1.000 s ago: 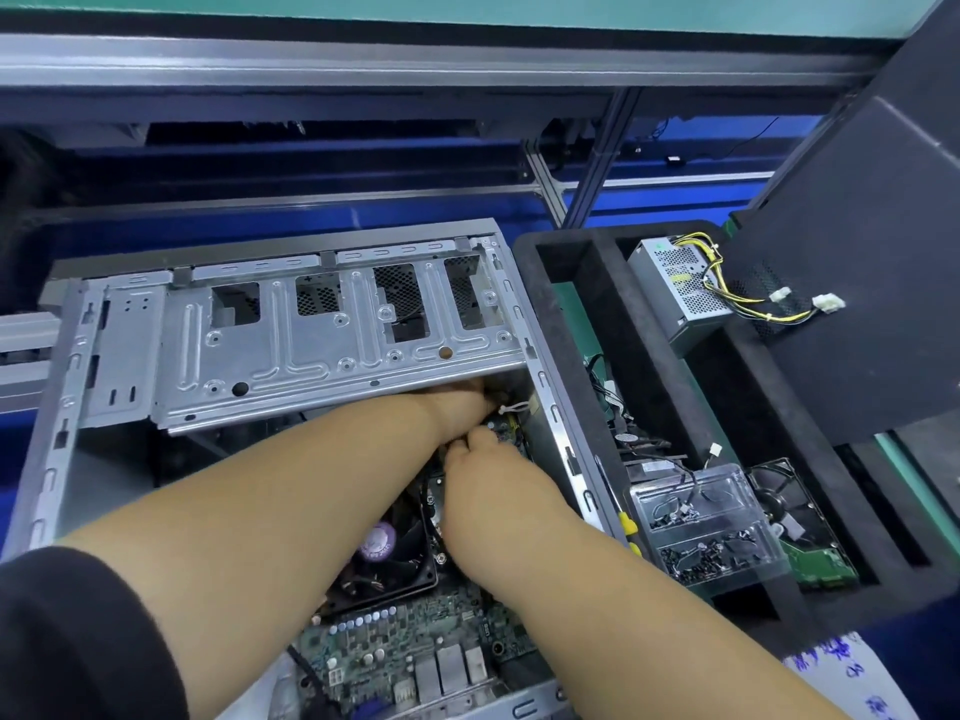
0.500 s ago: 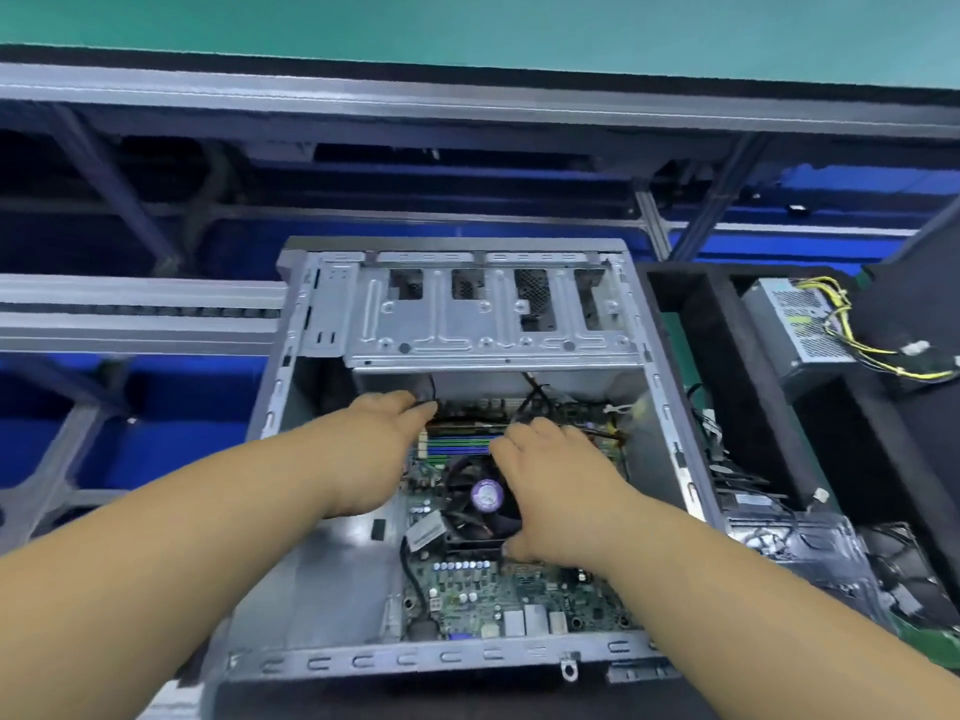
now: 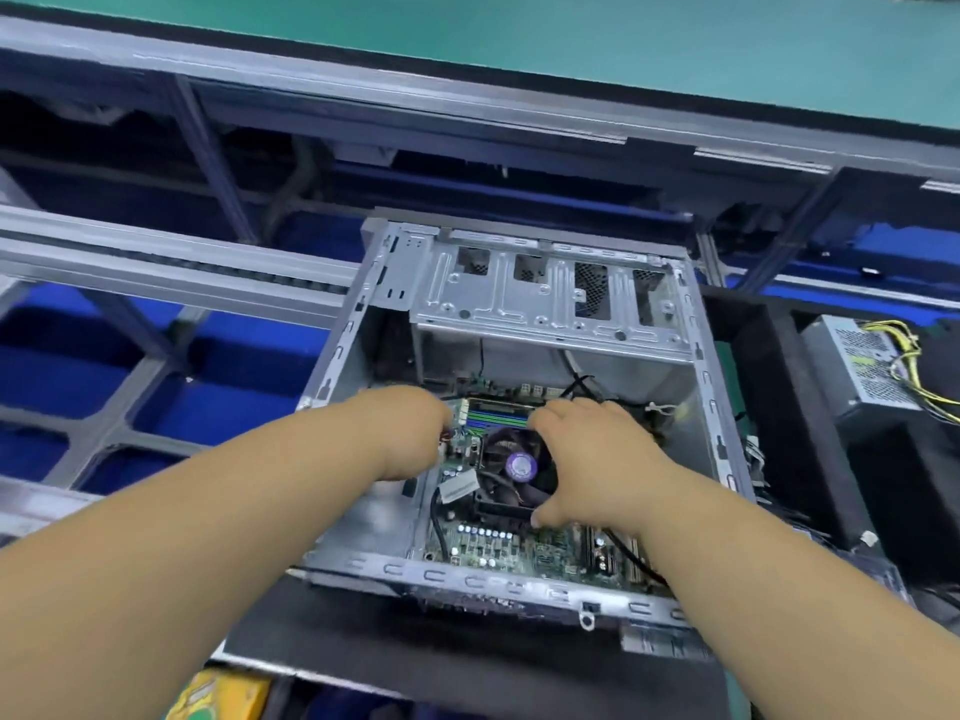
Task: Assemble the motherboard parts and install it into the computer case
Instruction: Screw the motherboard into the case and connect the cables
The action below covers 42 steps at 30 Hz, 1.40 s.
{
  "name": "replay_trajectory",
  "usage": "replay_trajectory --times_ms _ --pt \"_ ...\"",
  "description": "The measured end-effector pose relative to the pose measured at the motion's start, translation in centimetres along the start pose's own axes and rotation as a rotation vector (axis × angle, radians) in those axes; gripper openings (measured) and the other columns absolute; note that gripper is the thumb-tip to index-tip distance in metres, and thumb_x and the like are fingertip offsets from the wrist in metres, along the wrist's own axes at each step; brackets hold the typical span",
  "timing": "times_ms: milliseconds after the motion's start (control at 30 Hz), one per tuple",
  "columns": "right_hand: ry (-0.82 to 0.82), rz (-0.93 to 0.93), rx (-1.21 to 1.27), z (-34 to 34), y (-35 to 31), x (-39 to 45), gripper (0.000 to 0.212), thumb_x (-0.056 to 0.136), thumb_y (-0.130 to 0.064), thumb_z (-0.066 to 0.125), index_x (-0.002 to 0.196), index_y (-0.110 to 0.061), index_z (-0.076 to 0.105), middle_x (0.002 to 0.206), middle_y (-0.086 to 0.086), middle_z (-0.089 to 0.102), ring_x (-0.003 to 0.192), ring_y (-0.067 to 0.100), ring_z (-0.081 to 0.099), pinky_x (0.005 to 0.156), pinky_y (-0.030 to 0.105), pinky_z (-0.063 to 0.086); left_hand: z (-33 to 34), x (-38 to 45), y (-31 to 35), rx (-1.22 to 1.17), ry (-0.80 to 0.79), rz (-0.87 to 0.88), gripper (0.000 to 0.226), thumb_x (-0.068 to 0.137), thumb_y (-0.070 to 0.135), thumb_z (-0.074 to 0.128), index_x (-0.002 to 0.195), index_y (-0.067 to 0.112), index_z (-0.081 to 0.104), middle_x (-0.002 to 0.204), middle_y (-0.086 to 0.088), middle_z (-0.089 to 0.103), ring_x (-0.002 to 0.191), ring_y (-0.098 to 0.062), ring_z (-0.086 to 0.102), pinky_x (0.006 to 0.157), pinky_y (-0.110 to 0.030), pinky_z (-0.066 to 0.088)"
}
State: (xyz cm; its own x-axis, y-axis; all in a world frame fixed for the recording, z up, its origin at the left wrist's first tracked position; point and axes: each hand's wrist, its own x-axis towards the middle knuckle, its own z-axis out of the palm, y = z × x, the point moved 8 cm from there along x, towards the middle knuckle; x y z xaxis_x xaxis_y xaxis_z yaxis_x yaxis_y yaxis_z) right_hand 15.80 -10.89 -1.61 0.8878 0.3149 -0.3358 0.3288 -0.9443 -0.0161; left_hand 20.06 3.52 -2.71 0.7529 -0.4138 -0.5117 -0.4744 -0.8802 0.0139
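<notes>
Far left is just the blue bins under the grey metal rails (image 3: 171,267), nothing going on there, and a yellow-green thing (image 3: 218,693) peeks in at the near edge, too cut off to identify. Moving right, the left hand (image 3: 410,433) is reaching into the computer case (image 3: 343,350) at the left edge of the motherboard (image 3: 488,548). Its fingers curl down toward the board's left side, but the frame is smeary there, so honestly can't tell if it's pinching anything. The board itself is lying flat on the case floor, with the CPU cooler fan (image 3: 519,467) and its purple sticker sitting mid-board between both hands. The right hand (image 3: 587,459) is draped over the right side of the fan, fingers spread and relaxed, thumb touching down on the board at the cooler's near edge. The drive cage (image 3: 545,298) spans the far end of the case. Right of the case, a power supply (image 3: 862,361) with yellow wires sits in black foam (image 3: 769,407).
</notes>
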Motion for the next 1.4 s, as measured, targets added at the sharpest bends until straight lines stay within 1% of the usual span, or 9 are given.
replay_trajectory --times_ms 200,333,467,733,933,1067,1233,1333,1400 --pt "-0.041 0.045 0.029 0.3 1.0 -0.2 0.098 0.057 -0.069 0.08 0.136 -0.024 0.045 0.13 -0.003 0.052 0.122 0.023 0.049 0.101 0.042 0.034 -1.5 -0.2 2.8 -0.301 0.196 0.121 0.07 0.088 0.036 0.059 0.15 0.029 0.027 0.147 -0.002 0.035 0.133 -0.025 0.037 0.106 -0.036 0.036" --pt "-0.042 0.097 0.044 0.1 2.1 -0.6 0.085 0.052 -0.072 0.08 0.12 -0.029 0.053 0.111 -0.007 0.061 0.109 0.02 0.055 0.096 0.039 0.035 -0.7 -0.1 5.8 -0.206 0.092 0.232 0.091 0.066 0.059 0.076 0.142 0.026 0.038 0.132 0.002 0.045 0.121 -0.02 0.046 0.103 -0.038 0.042" --pt "-0.035 0.11 0.018 0.0 2.2 -1.0 0.088 0.052 -0.075 0.078 0.125 -0.033 0.052 0.107 -0.006 0.061 0.11 0.021 0.045 0.095 0.04 0.033 -1.2 0.0 6.2 -0.101 0.191 0.227 0.089 0.061 0.059 0.08 0.136 0.026 0.045 0.123 0.004 0.05 0.115 -0.019 0.05 0.098 -0.038 0.045" --pt "-0.014 0.144 -0.001 0.0 3.0 -0.9 0.074 0.058 -0.065 0.083 0.118 -0.031 0.056 0.1 -0.006 0.06 0.111 0.02 0.037 0.087 0.039 0.024 -0.7 0.7 5.7 -0.179 0.18 0.258 0.096 0.063 0.059 0.08 0.143 0.026 0.039 0.134 0.005 0.046 0.123 -0.018 0.046 0.102 -0.032 0.041" --pt "0.002 0.285 0.03 0.0 4.3 -1.1 0.065 0.053 -0.068 0.084 0.105 -0.034 0.069 0.107 0.002 0.046 0.07 0.016 0.0 0.097 0.04 0.026 -0.7 1.0 5.4 -0.154 0.17 0.269 0.098 0.066 0.062 0.077 0.147 0.026 0.036 0.142 0.006 0.043 0.129 -0.018 0.043 0.106 -0.035 0.039" --pt "-0.029 0.263 0.044 0.0 4.1 -1.2 0.064 0.055 -0.067 0.084 0.107 -0.032 0.069 0.107 0.003 0.047 0.084 0.016 0.008 0.098 0.042 0.025 -0.8 0.9 5.5 -0.146 0.188 0.274 0.096 0.067 0.062 0.075 0.146 0.026 0.037 0.141 0.006 0.044 0.127 -0.018 0.045 0.104 -0.035 0.041" --pt "0.005 0.236 -0.005 -0.2 3.5 -1.5 0.06 0.062 -0.064 0.082 0.107 -0.027 0.067 0.103 0.0 0.053 0.076 0.015 0.002 0.098 0.043 0.024 -0.7 0.8 5.5 -0.145 0.189 0.28 0.095 0.068 0.062 0.074 0.146 0.026 0.036 0.14 0.006 0.044 0.128 -0.017 0.044 0.105 -0.036 0.04" --pt "0.011 0.201 -0.048 -1.1 2.9 -2.0 0.047 0.074 -0.062 0.074 0.106 -0.028 0.068 0.101 -0.004 0.06 0.11 0.022 0.028 0.097 0.044 0.025 -0.8 0.7 5.6 -0.103 0.201 0.283 0.093 0.07 0.064 0.07 0.147 0.026 0.035 0.14 0.006 0.045 0.127 -0.017 0.045 0.104 -0.035 0.041" --pt "0.108 0.21 0.062 -3.0 3.4 -2.7 0.034 0.084 -0.054 0.069 0.109 -0.031 0.069 0.106 -0.004 0.062 0.114 0.023 0.041 0.097 0.042 0.032 -0.9 0.7 5.6 -0.089 0.206 0.29 0.089 0.072 0.065 0.068 0.146 0.026 0.037 0.137 0.006 0.047 0.124 -0.017 0.047 0.101 -0.033 0.042"
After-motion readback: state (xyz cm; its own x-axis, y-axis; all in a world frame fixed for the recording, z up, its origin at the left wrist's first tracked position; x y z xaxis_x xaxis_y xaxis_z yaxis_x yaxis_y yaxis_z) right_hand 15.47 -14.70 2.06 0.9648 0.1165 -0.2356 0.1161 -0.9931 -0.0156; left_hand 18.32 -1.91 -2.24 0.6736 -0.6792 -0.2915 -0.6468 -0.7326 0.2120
